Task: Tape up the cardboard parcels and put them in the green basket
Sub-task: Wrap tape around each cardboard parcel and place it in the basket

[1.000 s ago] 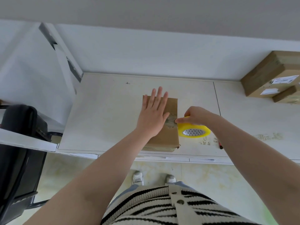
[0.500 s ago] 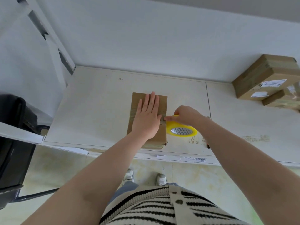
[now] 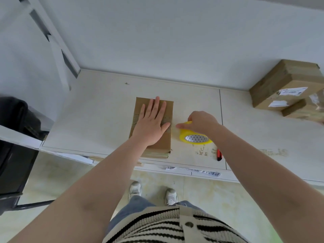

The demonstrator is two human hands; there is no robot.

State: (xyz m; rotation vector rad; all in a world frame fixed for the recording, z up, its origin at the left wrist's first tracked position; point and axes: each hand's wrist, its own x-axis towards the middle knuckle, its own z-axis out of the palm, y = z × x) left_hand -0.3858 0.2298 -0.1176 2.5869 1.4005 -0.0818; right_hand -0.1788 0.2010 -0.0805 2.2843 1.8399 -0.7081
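1. Gripping the yellow tape roll (image 3: 194,137), the right hand (image 3: 201,122) is pulling a strip at 3 o'clock of the cardboard parcel (image 3: 154,127).
2. Lying flat with straight fingers, the left hand (image 3: 151,123) is pressing the parcel onto the white table (image 3: 91,116).
3. Pulling sideways is risking a skewed or wrinkled strip, or a sliding parcel if the pressing eases.
4. No green basket is showing.

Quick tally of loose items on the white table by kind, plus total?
Brown cardboard parcels: 3, namely one under the left hand at, and a stack of two at far right
Yellow tape roll: 1
Red utility knife: 1
Total: 5
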